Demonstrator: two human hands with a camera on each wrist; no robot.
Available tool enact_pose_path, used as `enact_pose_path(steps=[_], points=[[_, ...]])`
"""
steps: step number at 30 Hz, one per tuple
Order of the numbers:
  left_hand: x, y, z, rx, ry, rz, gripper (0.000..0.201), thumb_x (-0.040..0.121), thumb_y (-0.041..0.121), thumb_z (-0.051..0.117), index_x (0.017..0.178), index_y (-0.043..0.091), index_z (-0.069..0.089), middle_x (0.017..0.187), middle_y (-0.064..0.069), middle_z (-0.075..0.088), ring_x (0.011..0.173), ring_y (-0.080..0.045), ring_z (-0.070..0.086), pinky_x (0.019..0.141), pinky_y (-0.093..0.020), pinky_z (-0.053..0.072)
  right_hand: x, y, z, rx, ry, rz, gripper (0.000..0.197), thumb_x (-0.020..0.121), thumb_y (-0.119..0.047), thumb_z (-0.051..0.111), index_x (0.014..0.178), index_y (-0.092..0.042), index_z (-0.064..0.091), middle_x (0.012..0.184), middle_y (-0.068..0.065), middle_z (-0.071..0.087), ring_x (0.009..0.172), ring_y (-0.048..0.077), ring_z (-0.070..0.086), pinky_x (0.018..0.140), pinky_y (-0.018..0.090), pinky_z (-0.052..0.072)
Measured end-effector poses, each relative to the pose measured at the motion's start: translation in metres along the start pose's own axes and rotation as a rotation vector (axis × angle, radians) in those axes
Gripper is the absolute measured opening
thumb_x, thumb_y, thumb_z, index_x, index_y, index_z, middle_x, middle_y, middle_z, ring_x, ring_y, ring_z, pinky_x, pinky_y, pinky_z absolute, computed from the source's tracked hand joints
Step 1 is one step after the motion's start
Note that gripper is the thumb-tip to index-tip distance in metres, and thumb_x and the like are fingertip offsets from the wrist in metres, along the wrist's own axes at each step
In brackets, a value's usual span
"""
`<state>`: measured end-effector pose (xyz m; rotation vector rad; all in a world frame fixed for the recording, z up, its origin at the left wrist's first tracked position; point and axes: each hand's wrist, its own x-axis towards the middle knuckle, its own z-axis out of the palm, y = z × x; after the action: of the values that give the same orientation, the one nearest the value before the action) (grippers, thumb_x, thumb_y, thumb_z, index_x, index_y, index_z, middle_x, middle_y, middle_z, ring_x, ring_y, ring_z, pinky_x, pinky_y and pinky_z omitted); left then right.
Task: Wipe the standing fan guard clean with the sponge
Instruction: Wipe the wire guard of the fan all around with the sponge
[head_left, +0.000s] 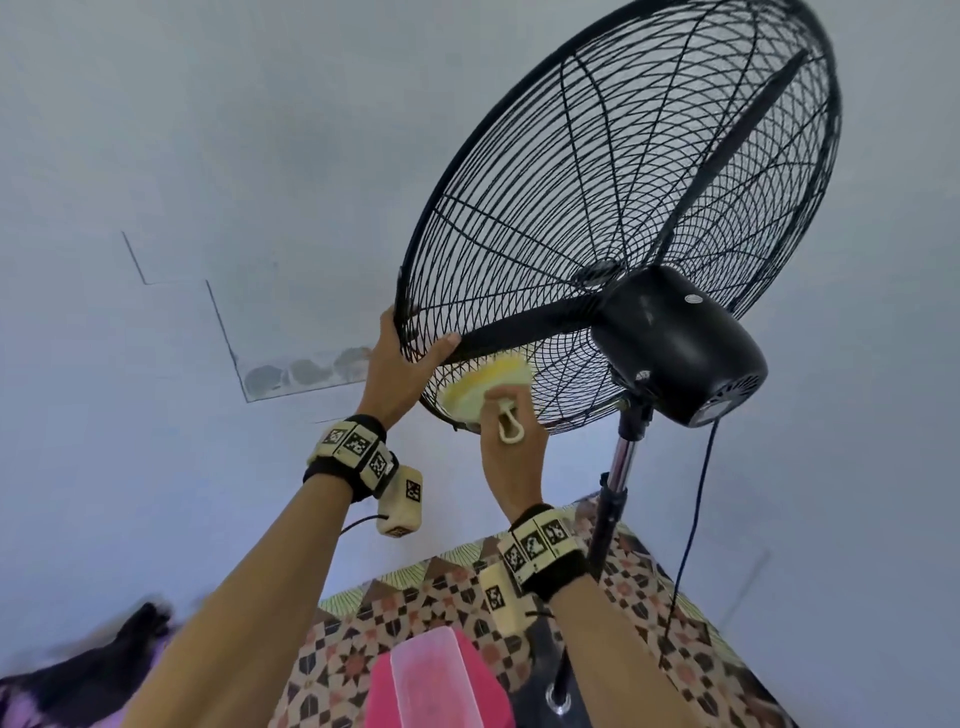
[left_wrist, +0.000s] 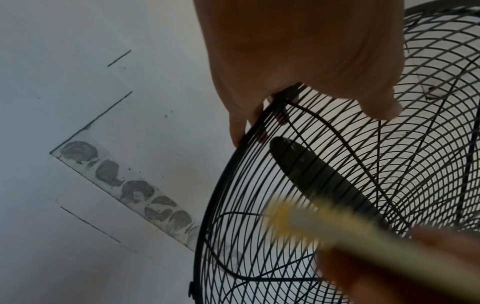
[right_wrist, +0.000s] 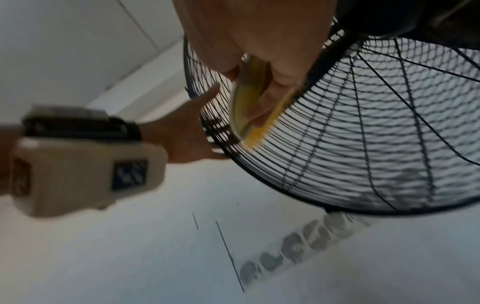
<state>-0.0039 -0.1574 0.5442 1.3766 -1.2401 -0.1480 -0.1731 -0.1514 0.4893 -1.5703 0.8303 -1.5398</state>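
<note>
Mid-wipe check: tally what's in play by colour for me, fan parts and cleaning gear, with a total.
Black: 3, fan guard, motor housing, power cord
Yellow: 1, sponge
Pink: 1, plastic container
Chrome: 1, stand pole
Total: 6

Open air lies left of the fan guard, up to the pale wall beyond. The guard's lower left rim is occupied: the left hand grips it, and the right hand presses the sponge just beside. Right of them the motor housing and pole (with hanging cord) block passage.
</note>
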Motion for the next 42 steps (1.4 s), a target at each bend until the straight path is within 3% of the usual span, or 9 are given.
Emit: enact_pose_path(steps=[3, 9, 15, 18, 23, 27, 31, 39, 42], points=[[0.001, -0.002, -0.001, 0.007, -0.018, 0.003, 0.074, 0.089, 0.051, 0.073, 0.144, 0.014, 0.039, 0.131, 0.009, 0.054, 0.117, -0.01, 0.055, 0.082, -0.001, 0.04, -0.004, 0.017, -0.002, 0.047, -0.021, 0.178, 0.008, 0.103, -0.006, 0.055, 0.101, -0.011, 0.062, 0.098, 0.002, 0.07, 0.087, 0.022, 0.073, 0.073, 0.036, 0.065], [0.003, -0.01, 0.0, 0.025, -0.02, 0.02, 0.078, 0.087, 0.063, 0.071, 0.143, 0.021, 0.037, 0.138, 0.007, 0.054, 0.126, -0.015, 0.057, 0.099, -0.029, 0.045, 0.005, -0.008, -0.002, 0.057, -0.003, -0.076, 0.008, 0.103, -0.005, 0.055, 0.1, -0.01, 0.06, 0.07, -0.012, 0.066, 0.061, 0.01, 0.066, 0.059, 0.039, 0.06], [0.004, -0.01, -0.002, 0.048, -0.034, 0.024, 0.073, 0.09, 0.055, 0.07, 0.142, 0.016, 0.036, 0.135, 0.004, 0.053, 0.122, -0.014, 0.055, 0.088, -0.012, 0.041, 0.005, 0.029, -0.008, 0.017, -0.005, 0.146, 0.012, 0.101, -0.003, 0.055, 0.096, -0.011, 0.063, 0.093, -0.009, 0.069, 0.089, 0.029, 0.072, 0.061, 0.028, 0.062], [0.004, -0.011, -0.001, 0.048, -0.023, 0.04, 0.07, 0.09, 0.054, 0.07, 0.139, 0.016, 0.037, 0.132, 0.002, 0.055, 0.117, -0.011, 0.056, 0.086, -0.008, 0.04, 0.013, 0.009, -0.018, 0.046, 0.05, 0.031, 0.013, 0.101, -0.001, 0.054, 0.097, -0.009, 0.063, 0.078, -0.006, 0.064, 0.07, 0.006, 0.063, 0.053, 0.016, 0.048], [0.005, -0.008, 0.0, 0.048, -0.003, 0.038, 0.068, 0.092, 0.047, 0.072, 0.138, 0.01, 0.038, 0.126, 0.002, 0.057, 0.107, 0.018, 0.053, 0.082, 0.001, 0.039, 0.028, 0.011, -0.014, 0.047, 0.092, -0.015, 0.016, 0.1, 0.0, 0.052, 0.094, -0.012, 0.061, 0.072, -0.013, 0.063, 0.062, 0.006, 0.058, 0.052, 0.028, 0.052], [0.003, -0.01, 0.0, 0.042, -0.007, 0.018, 0.069, 0.091, 0.048, 0.071, 0.14, 0.011, 0.038, 0.128, 0.002, 0.057, 0.109, -0.002, 0.058, 0.082, 0.0, 0.04, 0.02, 0.032, -0.021, 0.012, 0.049, 0.154, 0.011, 0.101, -0.005, 0.056, 0.097, -0.012, 0.063, 0.097, -0.007, 0.069, 0.087, 0.018, 0.069, 0.056, 0.029, 0.06], [0.004, -0.011, 0.0, 0.053, -0.012, 0.021, 0.067, 0.092, 0.047, 0.072, 0.138, 0.012, 0.037, 0.124, 0.006, 0.058, 0.112, -0.007, 0.057, 0.081, -0.001, 0.04, 0.028, 0.004, -0.027, 0.071, 0.087, -0.027, 0.013, 0.101, -0.001, 0.052, 0.098, -0.007, 0.063, 0.071, -0.003, 0.058, 0.059, 0.003, 0.052, 0.05, 0.017, 0.04], [0.001, -0.009, 0.002, 0.034, -0.021, 0.006, 0.071, 0.091, 0.049, 0.069, 0.14, 0.011, 0.035, 0.126, 0.001, 0.059, 0.113, -0.013, 0.058, 0.08, -0.005, 0.041, 0.027, 0.032, -0.025, -0.054, 0.028, 0.136, 0.018, 0.1, -0.004, 0.055, 0.095, -0.02, 0.061, 0.083, -0.018, 0.066, 0.076, 0.014, 0.066, 0.057, 0.05, 0.059], [0.001, -0.008, 0.003, 0.027, -0.023, 0.027, 0.072, 0.09, 0.05, 0.069, 0.139, 0.01, 0.034, 0.125, 0.001, 0.059, 0.113, -0.012, 0.058, 0.081, -0.003, 0.041, 0.033, 0.014, -0.032, -0.026, 0.056, 0.038, 0.016, 0.1, -0.002, 0.052, 0.098, -0.015, 0.062, 0.074, -0.01, 0.063, 0.059, 0.002, 0.056, 0.048, 0.03, 0.049]])
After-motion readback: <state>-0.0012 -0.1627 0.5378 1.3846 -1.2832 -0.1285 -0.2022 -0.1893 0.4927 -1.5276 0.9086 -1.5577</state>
